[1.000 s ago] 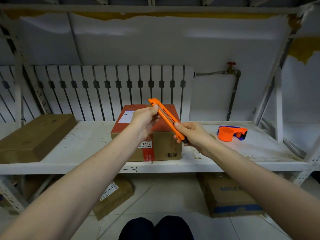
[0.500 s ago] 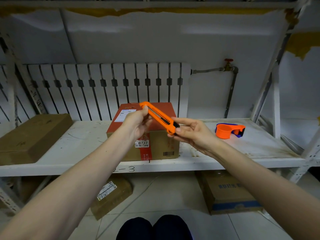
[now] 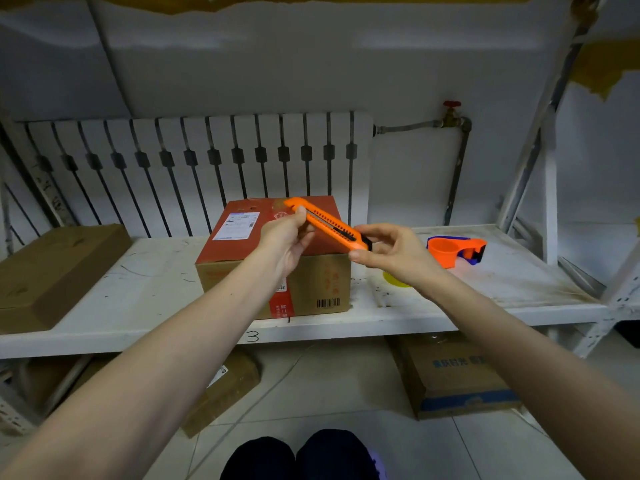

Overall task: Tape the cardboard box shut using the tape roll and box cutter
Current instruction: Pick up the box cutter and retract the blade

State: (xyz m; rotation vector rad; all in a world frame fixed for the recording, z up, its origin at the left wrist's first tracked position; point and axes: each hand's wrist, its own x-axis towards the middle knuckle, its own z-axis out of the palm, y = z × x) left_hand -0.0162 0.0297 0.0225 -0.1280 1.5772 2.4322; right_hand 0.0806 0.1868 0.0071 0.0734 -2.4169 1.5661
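Note:
An orange box cutter [image 3: 329, 224] is held in the air between both hands, slanting down to the right above the cardboard box [image 3: 311, 282]. My left hand [image 3: 285, 239] pinches its upper tip end. My right hand [image 3: 391, 252] pinches its lower black end with fingertips. The box has a red top with a white label and stands in the middle of the white shelf [image 3: 156, 282]. An orange and blue tape dispenser [image 3: 455, 250] lies on the shelf to the right of the box. A yellow object [image 3: 393, 279] peeks out under my right hand.
A flat brown box [image 3: 52, 271] lies on the shelf at the left. Two more boxes [image 3: 450, 372] [image 3: 225, 386] sit on the floor below. A white radiator [image 3: 194, 168] and a pipe with a red valve [image 3: 452, 114] run behind. Shelf posts [image 3: 550, 188] rise at the right.
The cutter has dropped lower and tilted flatter. My right hand has slid from a full grip on the handle to a fingertip pinch at its black end.

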